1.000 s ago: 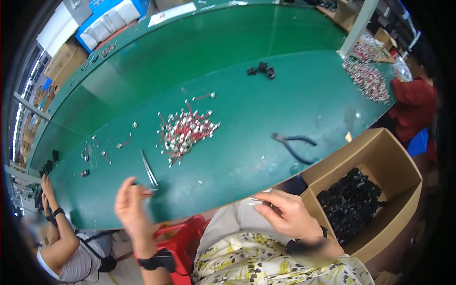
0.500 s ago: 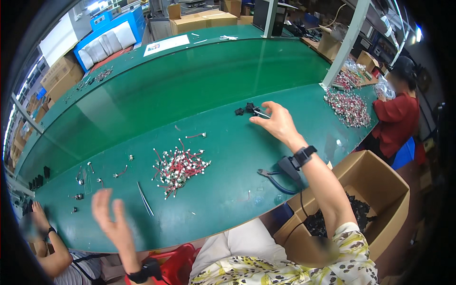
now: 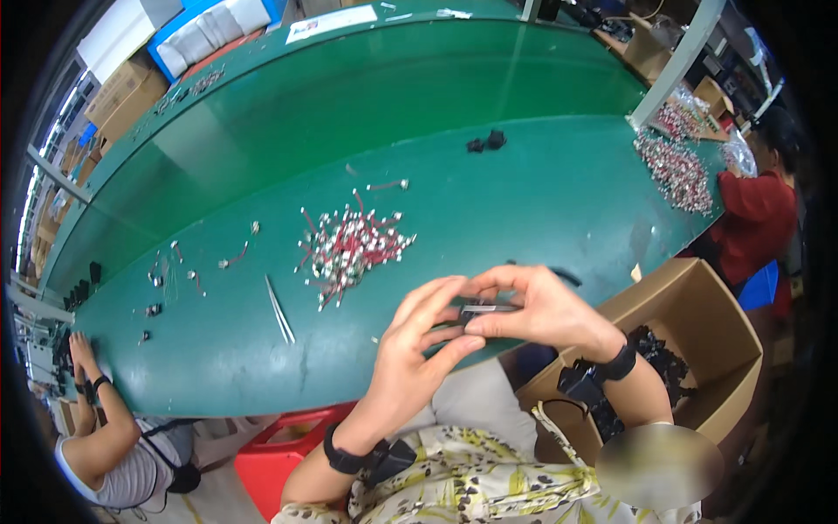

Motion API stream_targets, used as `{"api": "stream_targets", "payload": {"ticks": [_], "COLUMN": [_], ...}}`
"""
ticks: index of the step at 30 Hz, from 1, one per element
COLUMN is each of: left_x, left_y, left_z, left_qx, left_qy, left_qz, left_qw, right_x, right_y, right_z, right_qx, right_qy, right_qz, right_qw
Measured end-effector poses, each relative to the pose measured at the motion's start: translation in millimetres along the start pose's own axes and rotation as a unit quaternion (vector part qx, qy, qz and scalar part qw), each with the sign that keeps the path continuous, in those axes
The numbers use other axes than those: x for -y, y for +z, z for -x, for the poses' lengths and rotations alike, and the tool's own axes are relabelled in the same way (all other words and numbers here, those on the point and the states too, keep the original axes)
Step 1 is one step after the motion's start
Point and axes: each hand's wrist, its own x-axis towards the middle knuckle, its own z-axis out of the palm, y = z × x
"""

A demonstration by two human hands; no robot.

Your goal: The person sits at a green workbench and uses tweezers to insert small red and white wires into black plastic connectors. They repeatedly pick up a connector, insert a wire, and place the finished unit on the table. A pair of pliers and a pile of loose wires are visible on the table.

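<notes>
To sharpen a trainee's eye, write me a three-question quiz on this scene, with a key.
1. True or false: the tweezers lying on the table are to the right of the wire pile.

2. What colour are the pieces in the cardboard box: A) white, B) black, C) red?

3. What sits between the fingers of the left hand and right hand?

Key: 1. False, they are to its left. 2. B. 3. A small dark piece.

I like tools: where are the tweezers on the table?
In the head view, the tweezers lie left of centre, below and left of the nearer wire pile.
</notes>
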Motion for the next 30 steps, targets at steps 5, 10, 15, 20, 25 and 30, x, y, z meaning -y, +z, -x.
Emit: {"api": "stream_targets", "payload": {"ticks": [5,10,15,20,25,30], "left_x": [35.7,42.7,45.2,41.5,51.5,59.1], "left_y": [-21.9,-18.5,-25.6,-27.4,-26.5,-26.5], "left_z": [32.5,57.7,71.7,75.3,80.2,77.5], "left_qx": [0.049,-0.011,0.041,0.063,0.051,0.044], "left_qy": [0.016,-0.119,-0.187,-0.225,-0.177,-0.133], "left_qz": [0.107,0.330,0.459,0.480,0.438,0.420], "left_qw": [0.993,0.936,0.868,0.845,0.880,0.897], "right_x": [-2.5,-11.9,-12.2,-12.3,-14.9,-8.4], "right_y": [36.4,65.6,75.2,85.6,96.1,98.3], "right_z": [32.4,55.3,64.8,65.5,65.1,60.1], "right_qx": [0.023,-0.087,-0.081,-0.083,-0.124,-0.151], "right_qy": [0.069,0.027,-0.013,-0.008,0.015,-0.028], "right_qz": [-0.170,-0.174,-0.181,-0.174,-0.161,-0.033], "right_qw": [0.983,0.981,0.980,0.981,0.979,0.988]}}
